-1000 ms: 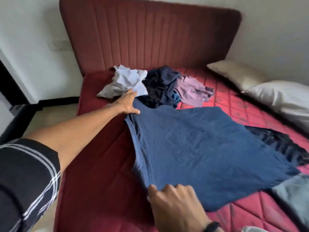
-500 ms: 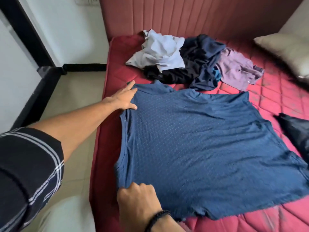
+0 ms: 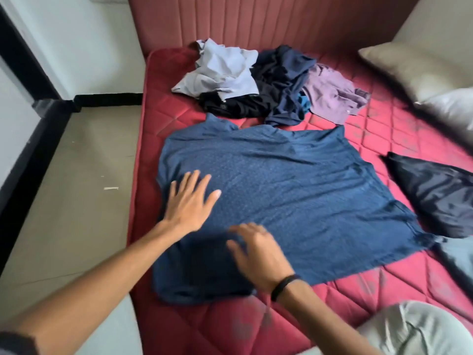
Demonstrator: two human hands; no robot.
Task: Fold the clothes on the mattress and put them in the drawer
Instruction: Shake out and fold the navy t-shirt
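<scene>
head | blue shirt lies spread flat on red mattress, near its left edge | left hand flat, fingers splayed, on shirt's left side | right hand fingers loose, blurred, over shirt's lower part, grasping nothing | clothes pile beyond shirt by headboard | dark garment at right

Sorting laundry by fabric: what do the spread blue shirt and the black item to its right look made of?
Blue shirt: apparently a matte knit, possibly sporty mesh, judging by its fine dotted texture and soft ripples. Black garment: seemingly a smooth synthetic with a slight sheen; pale highlights run along its folds. Neither fibre is certain.
</scene>
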